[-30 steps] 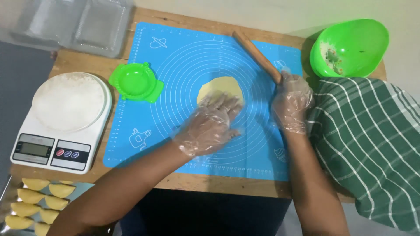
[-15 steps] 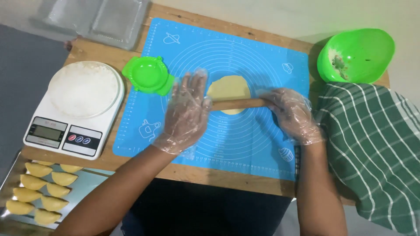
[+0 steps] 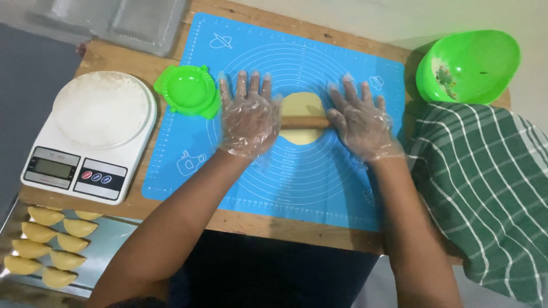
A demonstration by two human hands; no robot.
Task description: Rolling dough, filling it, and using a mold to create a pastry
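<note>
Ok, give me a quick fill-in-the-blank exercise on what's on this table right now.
1. Both gloved hands, left hand and right hand, press flat on a wooden ____.
2. The round yellow dough disc lies on a ____ silicone mat.
3. The white kitchen scale stands on the person's ____ side.
4. The green plastic bowl sits beyond a green-and-white ____ cloth.

Missing words: rolling pin; blue; left; striped

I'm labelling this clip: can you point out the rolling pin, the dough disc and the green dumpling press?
rolling pin (image 3: 305, 122), head view, bare wooden middle between the gloved hands.
dough disc (image 3: 302, 102), head view, upper half above the pin.
green dumpling press (image 3: 190, 90), head view, centre of its round cup.
</note>
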